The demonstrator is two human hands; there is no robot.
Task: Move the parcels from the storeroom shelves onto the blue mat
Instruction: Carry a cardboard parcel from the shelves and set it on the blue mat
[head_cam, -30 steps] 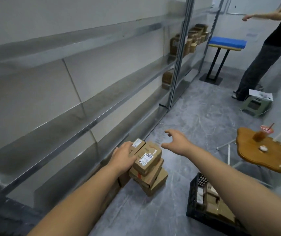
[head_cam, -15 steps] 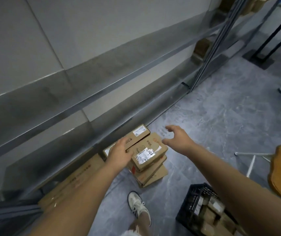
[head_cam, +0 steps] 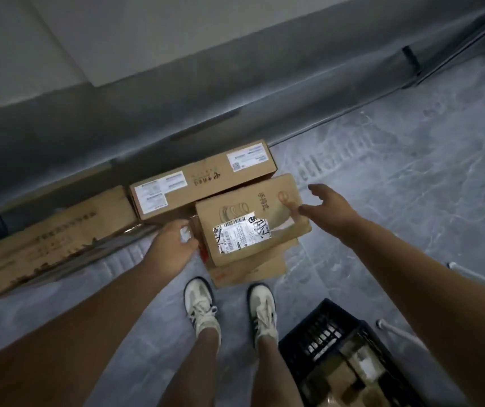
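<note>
A stack of brown cardboard parcels stands on the grey floor in front of my feet. The top parcel [head_cam: 253, 218] bears a white shipping label. My left hand [head_cam: 172, 242] rests against the stack's left side, fingers hidden behind the box edge. My right hand [head_cam: 328, 207] hovers with spread fingers just off the top parcel's right edge, holding nothing. Behind the stack lies a long parcel [head_cam: 203, 180] with white labels, against the lowest shelf. The blue mat is out of view.
A long flat carton [head_cam: 47, 239] lies on the floor at the left. A black plastic crate [head_cam: 317, 330] holding several parcels sits at my right foot. The metal shelf's bottom rail [head_cam: 206, 124] runs across behind the boxes. White tube legs [head_cam: 476, 277] show at the right edge.
The view has tilted steeply down onto the stack and my feet. Both hands have closed in on the top parcel's two sides. The other person and blue mat left the view.
</note>
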